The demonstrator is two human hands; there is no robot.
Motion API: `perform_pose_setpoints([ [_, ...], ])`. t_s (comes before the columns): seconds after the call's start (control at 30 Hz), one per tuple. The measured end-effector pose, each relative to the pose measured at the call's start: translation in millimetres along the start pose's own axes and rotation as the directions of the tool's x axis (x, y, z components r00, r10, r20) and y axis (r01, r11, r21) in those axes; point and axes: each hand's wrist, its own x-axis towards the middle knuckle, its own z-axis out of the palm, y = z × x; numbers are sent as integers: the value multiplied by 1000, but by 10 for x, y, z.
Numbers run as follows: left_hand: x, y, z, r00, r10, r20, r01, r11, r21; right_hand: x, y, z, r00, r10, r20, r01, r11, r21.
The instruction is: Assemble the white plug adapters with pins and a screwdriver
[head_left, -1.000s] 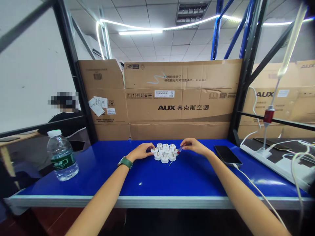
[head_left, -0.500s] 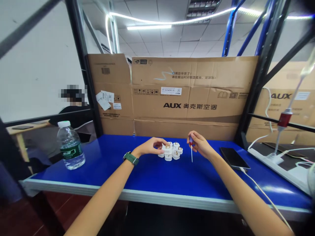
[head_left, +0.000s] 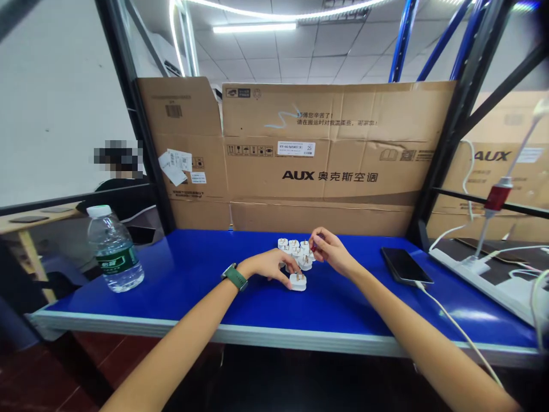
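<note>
A cluster of several white plugs point(head_left: 295, 252) with brass prongs sits mid-table on the blue tabletop point(head_left: 193, 280). One white plug point(head_left: 297, 281) stands apart, nearer to me. My left hand point(head_left: 272, 265), with a green watch on the wrist, has its fingers curled against that separate plug. My right hand point(head_left: 328, 250) is closed on a small red-handled screwdriver point(head_left: 313, 246), whose tip points down among the cluster; most of the tool is hidden by my fingers.
A water bottle point(head_left: 114, 250) stands at the left of the table. A black phone point(head_left: 404, 265) on a white cable lies to the right, by a white power strip point(head_left: 489, 280). Cardboard boxes point(head_left: 326, 166) wall the back. Another person sits beyond the left frame.
My left hand has drawn one plug out of the cluster toward me. My right hand, which held the screwdriver upright, has moved left over the cluster. The camera view shifted slightly.
</note>
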Motion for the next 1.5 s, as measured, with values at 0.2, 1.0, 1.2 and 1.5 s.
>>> perform_pose_setpoints([
  [0.2,-23,42,12,997,35,-68,-31,998,52,3,-34,62,994,-105,18,107,988,-116],
  [1.0,-3,70,22,984,170,-49,-156,963,218,-58,24,93,968,-147,202,212,911,-354],
  [1.2,-6,57,21,983,172,-67,-151,960,235,-47,64,86,966,-162,201,225,909,-351],
  [1.5,-9,66,9,984,169,-57,-154,965,211,-87,-34,132,968,-139,209,217,884,-415],
])
